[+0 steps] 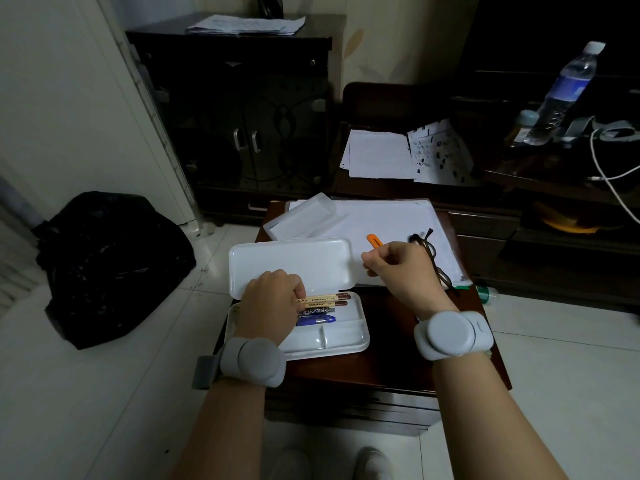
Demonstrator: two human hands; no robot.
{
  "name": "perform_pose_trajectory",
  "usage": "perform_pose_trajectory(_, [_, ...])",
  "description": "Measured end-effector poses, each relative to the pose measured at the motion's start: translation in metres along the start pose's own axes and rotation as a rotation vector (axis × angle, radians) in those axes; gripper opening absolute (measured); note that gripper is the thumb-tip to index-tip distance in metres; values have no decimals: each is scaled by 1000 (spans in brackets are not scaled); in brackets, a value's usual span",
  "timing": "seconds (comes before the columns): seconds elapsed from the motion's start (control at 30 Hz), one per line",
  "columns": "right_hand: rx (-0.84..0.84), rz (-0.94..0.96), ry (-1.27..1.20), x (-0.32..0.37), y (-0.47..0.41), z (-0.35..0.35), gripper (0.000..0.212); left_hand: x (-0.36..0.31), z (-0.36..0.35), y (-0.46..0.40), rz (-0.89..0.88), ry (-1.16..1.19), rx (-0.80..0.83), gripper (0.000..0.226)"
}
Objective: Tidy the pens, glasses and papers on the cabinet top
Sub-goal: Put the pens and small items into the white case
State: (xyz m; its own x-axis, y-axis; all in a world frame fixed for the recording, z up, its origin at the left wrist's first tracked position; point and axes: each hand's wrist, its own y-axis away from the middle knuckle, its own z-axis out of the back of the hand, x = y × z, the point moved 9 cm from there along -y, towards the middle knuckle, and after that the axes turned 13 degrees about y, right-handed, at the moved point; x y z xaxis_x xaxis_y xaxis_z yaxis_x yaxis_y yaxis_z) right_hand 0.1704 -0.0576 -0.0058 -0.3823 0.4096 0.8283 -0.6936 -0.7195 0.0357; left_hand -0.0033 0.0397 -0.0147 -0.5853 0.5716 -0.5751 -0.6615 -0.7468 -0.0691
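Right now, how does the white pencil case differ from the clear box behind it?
The white pencil case is opaque and lies open, lid up, with pens inside; the clear box is translucent and looks empty. The case sits on bare wood near the left hand; the box rests on the papers. Both are long plastic containers.

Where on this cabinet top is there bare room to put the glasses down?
Bare wood shows on the cabinet top right of the pen case, near the front edge under the right hand. The far half is crowded: papers, a clear lid and the glasses.
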Motion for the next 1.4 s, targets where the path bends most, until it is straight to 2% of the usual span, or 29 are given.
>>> perform_pose_trajectory(0.63, [11,-7,45,-10,-4,-6,20,7,1,1,39,63,-9,10])
perform_pose_trajectory(0.77, [-14,-17,110,-13,-5,-4,15,7,1,1,43,55,-3,7])
perform_pose_trajectory(0.87, [-86,-22,246,-19,-5,2,12,2,4,0,36,31,-23,6])
perform_pose_trajectory(1.0, [-187,33,383,-21,-8,3,27,-1,15,0,24,56,-139,6])
perform_pose_trajectory(1.17, [-36,115,516,-21,-13,-22,49,-4,29,2,-12,106,-289,8])
perform_pose_trajectory(1.33, [76,99,681,-35,-19,-42,58,-4,34,4,-21,146,-336,8])
perform_pose_trajectory(1.4, [72,90,719,-38,-19,-43,60,-4,34,4,-21,154,-342,9])
